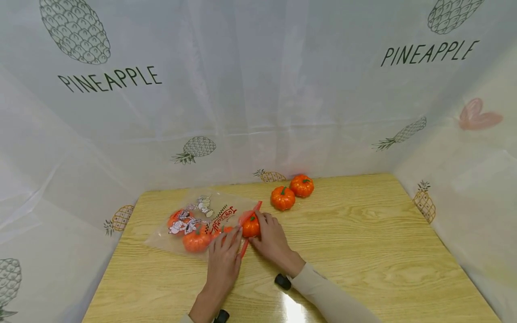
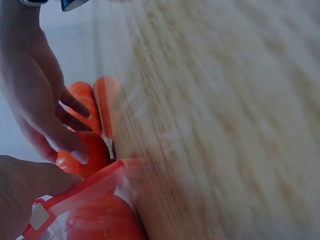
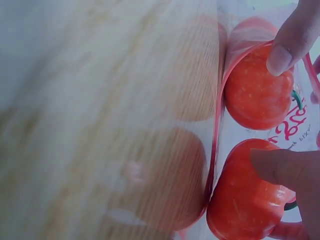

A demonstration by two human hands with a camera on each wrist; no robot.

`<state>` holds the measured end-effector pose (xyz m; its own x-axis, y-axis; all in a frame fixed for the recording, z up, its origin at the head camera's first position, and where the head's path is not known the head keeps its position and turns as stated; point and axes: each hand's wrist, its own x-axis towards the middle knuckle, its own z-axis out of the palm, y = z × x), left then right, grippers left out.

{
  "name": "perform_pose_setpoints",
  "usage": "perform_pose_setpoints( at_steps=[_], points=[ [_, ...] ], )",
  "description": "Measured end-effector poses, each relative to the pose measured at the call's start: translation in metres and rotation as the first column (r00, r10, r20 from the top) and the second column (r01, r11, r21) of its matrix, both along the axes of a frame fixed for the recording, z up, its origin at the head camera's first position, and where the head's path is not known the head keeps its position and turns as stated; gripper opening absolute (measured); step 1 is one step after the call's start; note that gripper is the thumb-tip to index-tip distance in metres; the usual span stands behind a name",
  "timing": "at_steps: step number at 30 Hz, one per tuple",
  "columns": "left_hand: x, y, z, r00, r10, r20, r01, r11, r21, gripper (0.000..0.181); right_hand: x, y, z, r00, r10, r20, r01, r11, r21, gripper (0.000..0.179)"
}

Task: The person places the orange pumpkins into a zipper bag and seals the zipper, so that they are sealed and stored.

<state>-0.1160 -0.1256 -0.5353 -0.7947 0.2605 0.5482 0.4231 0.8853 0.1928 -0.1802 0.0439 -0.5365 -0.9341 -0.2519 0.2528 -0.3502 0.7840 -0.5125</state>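
Note:
A clear plastic bag [image 1: 218, 199] with red zip edging and cartoon print lies on the table, several small orange toy pumpkins [image 1: 196, 241] inside it. My left hand [image 1: 225, 260] rests over the bag by its mouth and pinches the red edge [image 2: 85, 190] with the thumb. At that mouth my right hand [image 1: 275, 240] grips another toy pumpkin [image 1: 251, 227], thumb on its near side; it sits between the red edges in the right wrist view. Close to it, a pumpkin inside the bag [image 3: 256, 95] lies under the left thumb.
Two more toy pumpkins, one nearer [image 1: 282, 198] and one farther [image 1: 302, 185], stand at the back of the wooden table [image 1: 363, 233]. White sheeting [image 1: 258, 89] printed with pineapples encloses the table's back and sides.

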Motion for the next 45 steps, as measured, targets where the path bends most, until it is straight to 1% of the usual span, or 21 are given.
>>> perform_pose_setpoints(
  at_steps=[2, 4, 8, 10, 12, 16, 19, 23, 26, 31, 36, 39, 41, 45],
  points=[
    [0.0, 0.0, 0.0, 1.0, -0.002, -0.01, 0.002, 1.0, 0.003, 0.074, 0.0, 0.001, 0.0, 1.0, -0.02, 0.01, 0.02, 1.0, -0.01, 0.08],
    [0.0, 0.0, 0.0, 1.0, -0.005, -0.024, 0.005, 1.0, 0.006, 0.075, 0.0, 0.002, 0.0, 0.998, -0.065, 0.018, 0.065, 0.998, -0.007, 0.081],
    [-0.001, 0.001, 0.0, 0.999, -0.007, -0.039, 0.007, 1.0, 0.001, 0.076, -0.001, 0.001, -0.001, 0.986, -0.166, 0.018, 0.165, 0.986, 0.035, 0.079],
    [0.0, 0.001, 0.0, 0.999, -0.005, -0.036, 0.005, 1.0, -0.003, 0.076, -0.002, -0.001, -0.002, 0.984, -0.177, 0.003, 0.177, 0.982, 0.068, 0.075],
    [0.0, 0.001, 0.0, 1.0, -0.002, -0.031, 0.002, 1.0, -0.008, 0.074, -0.003, -0.003, -0.002, 0.987, -0.162, -0.01, 0.162, 0.983, 0.083, 0.073],
    [0.0, 0.001, 0.0, 1.0, 0.002, -0.025, -0.002, 1.0, -0.011, 0.073, -0.003, -0.005, -0.002, 0.992, -0.126, -0.009, 0.126, 0.988, 0.092, 0.071],
    [0.0, 0.001, 0.001, 1.0, 0.0, -0.017, 0.0, 1.0, -0.01, 0.074, -0.001, -0.004, -0.001, 0.991, -0.136, 0.013, 0.135, 0.988, 0.079, 0.068],
    [0.0, 0.001, 0.002, 1.0, 0.001, -0.009, -0.001, 1.0, -0.012, 0.075, 0.001, -0.001, 0.0, 0.989, -0.151, 0.002, 0.151, 0.987, 0.062, 0.056],
    [0.0, 0.001, 0.003, 1.0, 0.005, -0.009, -0.005, 1.0, -0.016, 0.074, 0.001, 0.0, 0.002, 0.99, -0.14, -0.027, 0.142, 0.988, 0.055, 0.047],
    [0.001, 0.0, 0.004, 1.0, 0.015, -0.003, -0.015, 0.999, -0.029, 0.074, 0.001, -0.005, 0.005, 0.992, -0.121, -0.034, 0.124, 0.99, 0.071, 0.046],
    [0.002, 0.001, 0.004, 1.0, 0.022, 0.01, -0.022, 0.999, -0.038, 0.076, 0.005, -0.006, 0.007, 0.988, -0.156, 0.019, 0.154, 0.984, 0.087, 0.049],
    [0.001, 0.001, 0.004, 1.0, 0.015, 0.002, -0.015, 0.999, -0.036, 0.077, 0.009, -0.005, 0.009, 0.985, -0.163, 0.05, 0.16, 0.985, 0.069, 0.048],
    [0.001, 0.001, 0.004, 1.0, 0.011, -0.011, -0.012, 0.999, -0.036, 0.078, 0.01, -0.006, 0.009, 0.989, -0.137, 0.054, 0.134, 0.99, 0.051, 0.047],
    [0.0, 0.001, 0.004, 0.999, 0.008, -0.035, -0.009, 0.999, -0.032, 0.079, 0.012, -0.009, 0.008, 0.998, -0.056, 0.043, 0.055, 0.998, 0.034, 0.05]
  ],
)
